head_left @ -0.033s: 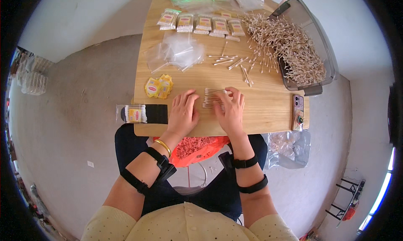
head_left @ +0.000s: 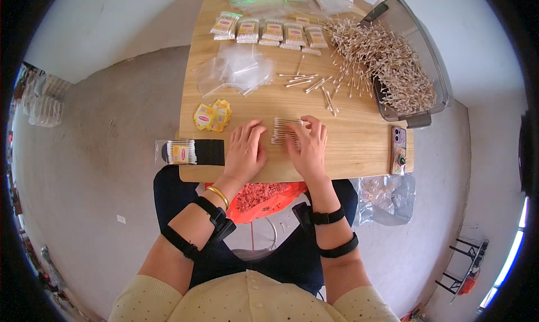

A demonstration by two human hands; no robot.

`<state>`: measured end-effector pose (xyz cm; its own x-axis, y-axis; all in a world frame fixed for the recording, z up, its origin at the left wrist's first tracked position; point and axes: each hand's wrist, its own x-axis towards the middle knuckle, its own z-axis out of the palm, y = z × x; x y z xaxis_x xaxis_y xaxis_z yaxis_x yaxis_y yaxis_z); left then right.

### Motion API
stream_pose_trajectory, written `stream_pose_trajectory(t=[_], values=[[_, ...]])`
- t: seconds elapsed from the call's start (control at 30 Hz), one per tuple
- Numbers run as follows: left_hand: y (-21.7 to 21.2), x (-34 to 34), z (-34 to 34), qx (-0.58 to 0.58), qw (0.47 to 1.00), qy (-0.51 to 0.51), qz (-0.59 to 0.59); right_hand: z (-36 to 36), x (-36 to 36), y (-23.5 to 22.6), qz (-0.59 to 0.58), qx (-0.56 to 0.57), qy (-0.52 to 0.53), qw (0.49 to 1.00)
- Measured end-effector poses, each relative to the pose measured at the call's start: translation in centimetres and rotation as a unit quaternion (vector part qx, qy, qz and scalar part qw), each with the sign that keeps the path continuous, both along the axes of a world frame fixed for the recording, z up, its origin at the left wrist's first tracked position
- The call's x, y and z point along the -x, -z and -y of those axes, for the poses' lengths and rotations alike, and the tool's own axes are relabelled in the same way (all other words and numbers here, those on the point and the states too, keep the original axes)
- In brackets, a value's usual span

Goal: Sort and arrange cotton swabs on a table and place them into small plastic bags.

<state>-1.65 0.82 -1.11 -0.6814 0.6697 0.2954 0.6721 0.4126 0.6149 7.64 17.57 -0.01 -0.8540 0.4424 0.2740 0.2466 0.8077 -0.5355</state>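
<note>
A neat row of cotton swabs (head_left: pixel 279 132) lies side by side on the wooden table in front of me. Over the row's right end is my right hand (head_left: pixel 309 148), its thumb and bent index finger closed on the swabs and hiding part of them. My left hand (head_left: pixel 245 149) rests on the tabletop just left of the row, apart from it, fingers loosely bent and slightly spread, holding nothing. Several loose cotton swabs (head_left: pixel 303 81) are scattered farther back. Left of my left hand, a clear bag of swabs with a yellow card (head_left: pixel 182 152) lies on a black strip (head_left: pixel 210 152).
Yellow cards (head_left: pixel 212 115) and clear plastic bags (head_left: pixel 238 69) lie at the left. Packed swab bundles (head_left: pixel 272 31) line the back. A tipped grey bin (head_left: pixel 435 58) spills a swab heap (head_left: pixel 387 64) at right. A phone (head_left: pixel 398 150) lies near the right edge; a red bag (head_left: pixel 264 201) hangs below.
</note>
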Motion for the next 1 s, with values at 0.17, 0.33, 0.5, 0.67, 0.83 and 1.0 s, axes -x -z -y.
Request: stream_pose_trajectory(t=[0.17,0.33,0.5,0.67,0.83,1.0], values=[[0.2,0.0,-0.1,0.003,1.0,-0.001,0.0,-0.2,0.0,0.3,0.029,-0.016,-0.004,0.999],[0.3,0.0,-0.1,0.003,1.0,-0.001,-0.006,-0.6,0.6,0.7,0.01,-0.02,-0.003,1.0],[0.1,0.0,0.0,0.008,1.0,-0.001,0.0,-0.8,1.1,0.5,0.021,-0.029,-0.001,0.999],[0.3,0.0,-0.1,0.005,1.0,0.003,-0.006,-1.3,1.4,0.2,0.019,-0.029,0.004,0.999],[0.5,0.1,0.1,0.02,0.999,0.016,0.027,-2.0,0.2,0.1,0.016,0.016,-0.012,1.0],[0.5,-0.1,-0.1,0.159,0.982,0.058,-0.089,-2.0,-2.4,0.9,0.017,-0.001,-0.054,0.998]])
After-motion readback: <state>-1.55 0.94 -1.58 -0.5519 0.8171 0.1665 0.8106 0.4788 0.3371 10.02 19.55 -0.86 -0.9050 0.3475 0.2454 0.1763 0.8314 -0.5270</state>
